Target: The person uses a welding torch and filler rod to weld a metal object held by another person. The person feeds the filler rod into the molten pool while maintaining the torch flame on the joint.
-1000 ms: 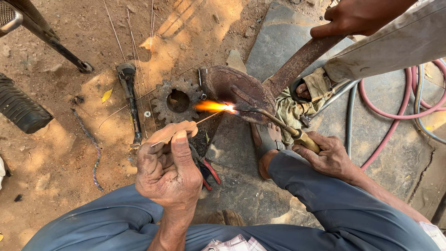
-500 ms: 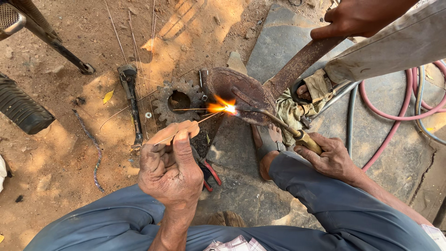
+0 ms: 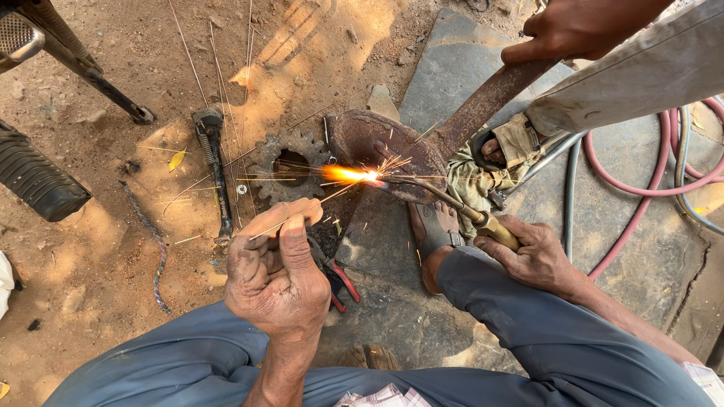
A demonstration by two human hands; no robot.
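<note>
Clenched tight, my left hand [image 3: 275, 275] pinches a thin filler rod [image 3: 302, 215] whose tip reaches toward the flame [image 3: 348, 175]; my right hand [image 3: 537, 255] wraps the torch handle [image 3: 494, 226]. Compared with a second ago, the flame has moved left off the rusty curved blade [image 3: 385, 147] toward the toothed gear [image 3: 290, 166], and sparks now fly, so I judge the metal is at working heat. A co-worker's hand [image 3: 577, 30] steadies the blade's shank. Glare hides the joint itself, and I cannot tell whether the rod touches it. Hoses [image 3: 641, 188] run out of frame.
</note>
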